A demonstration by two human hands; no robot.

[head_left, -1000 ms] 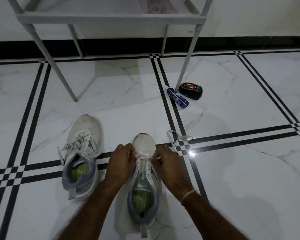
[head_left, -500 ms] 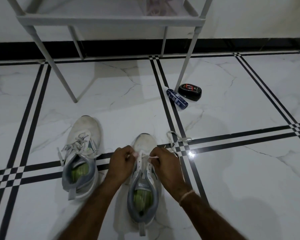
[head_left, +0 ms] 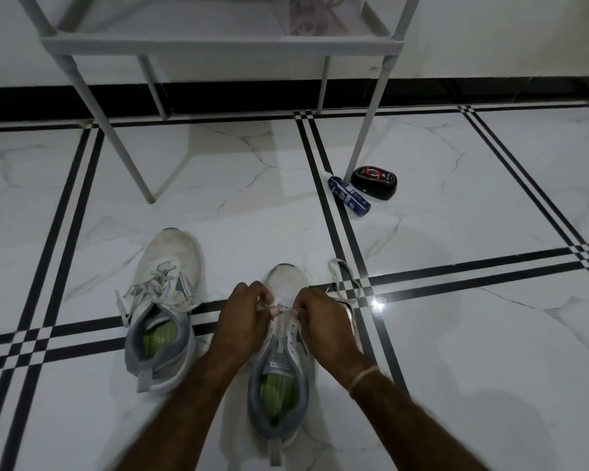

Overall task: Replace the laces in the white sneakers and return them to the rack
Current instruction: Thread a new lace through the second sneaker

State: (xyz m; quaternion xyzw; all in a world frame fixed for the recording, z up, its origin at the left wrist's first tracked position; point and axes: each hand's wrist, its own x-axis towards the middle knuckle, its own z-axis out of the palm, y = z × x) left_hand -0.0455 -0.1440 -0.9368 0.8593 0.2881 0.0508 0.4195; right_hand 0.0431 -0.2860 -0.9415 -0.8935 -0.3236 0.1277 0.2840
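Low in the frame, both hands, left hand [head_left: 244, 316] and right hand [head_left: 323, 319], pinched the lace [head_left: 346, 287] over the nearer sneaker [head_left: 279, 362].

We see a glossy marble-look tiled floor [head_left: 218, 185], matt cloth white sneakers [head_left: 165, 300], a matt grey rack [head_left: 218, 45], a shiny black case [head_left: 373, 182].

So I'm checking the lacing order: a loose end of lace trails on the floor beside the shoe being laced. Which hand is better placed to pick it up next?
Right. The right hand sits on the side of the shoe where the loose lace lies, just beyond its knuckles. The left hand would have to cross over the shoe.
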